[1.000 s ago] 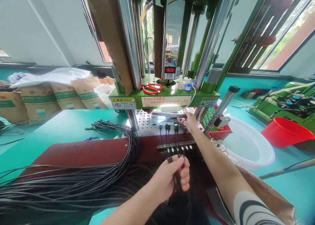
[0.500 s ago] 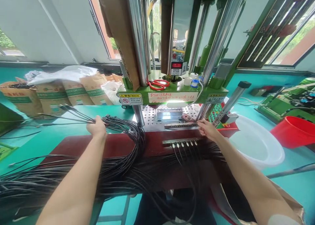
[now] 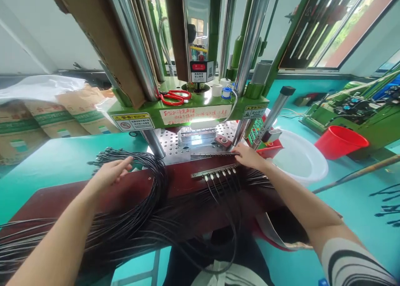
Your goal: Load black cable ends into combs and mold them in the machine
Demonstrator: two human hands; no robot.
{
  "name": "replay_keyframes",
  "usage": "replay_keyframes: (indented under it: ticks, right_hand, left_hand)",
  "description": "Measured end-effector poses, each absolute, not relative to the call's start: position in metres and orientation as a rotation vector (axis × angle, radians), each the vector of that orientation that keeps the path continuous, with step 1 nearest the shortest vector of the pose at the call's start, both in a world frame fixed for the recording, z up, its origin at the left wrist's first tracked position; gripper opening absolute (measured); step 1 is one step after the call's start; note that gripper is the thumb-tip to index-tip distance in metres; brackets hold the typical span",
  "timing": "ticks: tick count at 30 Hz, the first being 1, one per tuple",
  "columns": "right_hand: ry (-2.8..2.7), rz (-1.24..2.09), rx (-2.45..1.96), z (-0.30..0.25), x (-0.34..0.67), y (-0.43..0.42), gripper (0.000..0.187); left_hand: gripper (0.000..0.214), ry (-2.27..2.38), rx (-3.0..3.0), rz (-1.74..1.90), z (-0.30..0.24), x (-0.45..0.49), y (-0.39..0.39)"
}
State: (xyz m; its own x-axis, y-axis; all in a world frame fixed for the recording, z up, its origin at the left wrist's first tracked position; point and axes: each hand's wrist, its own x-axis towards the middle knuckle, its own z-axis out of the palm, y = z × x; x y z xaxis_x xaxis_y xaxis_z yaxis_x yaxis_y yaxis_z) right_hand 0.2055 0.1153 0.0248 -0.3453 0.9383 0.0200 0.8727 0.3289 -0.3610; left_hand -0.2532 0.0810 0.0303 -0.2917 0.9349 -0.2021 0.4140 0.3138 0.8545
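My left hand [image 3: 114, 172] holds nothing. Its thumb and index finger stretch out over the red-brown board, just in front of a looped bundle of black cables [image 3: 158, 173]. At the edge of the press, my right hand [image 3: 248, 156] pinches the right end of a narrow metal bar [image 3: 212, 154]. Nearer me lies a second metal bar [image 3: 214, 172] with several cable ends with metal connectors set along it; their black leads run down towards my lap. Behind the bars, a metal mould block [image 3: 197, 140] sits on the perforated plate under the light.
Red scissors [image 3: 175, 97] and tape rolls [image 3: 226, 92] lie on the green press crosspiece [image 3: 137, 111]. To the right are a white tub [image 3: 304, 156] and a red bucket [image 3: 340, 142]. More black cables [image 3: 37, 236] cover the board's near left. Paper sacks [image 3: 56, 115] stand back left.
My left hand has let go of the several black cables it held and come closer to me. My right hand stays at the bar's end. The view has swung to the right.
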Motion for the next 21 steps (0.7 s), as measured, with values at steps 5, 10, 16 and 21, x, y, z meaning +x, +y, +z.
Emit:
replay_keyframes:
  ticks: [5,10,16,21]
  right_hand:
    - [-2.991,0.164,-1.539,0.041,0.199,0.093,0.037]
    - [-3.022,0.350,-1.558,0.056,0.191,0.098,0.034]
    - [-2.871,0.402,-1.715,0.075,0.178,0.121,0.031]
    - [-2.774,0.439,-1.680,0.090,0.171,0.138,0.030]
  left_hand:
    - [0.035,1.287,1.445,0.409,0.051,-0.145,0.010]
    - [0.046,1.074,1.366,0.272,0.030,-0.057,-0.035]
    - [0.045,1.044,0.953,0.630,0.022,-0.024,-0.050]
    - [0.047,0.948,0.560,0.783,0.020,-0.001,-0.040]
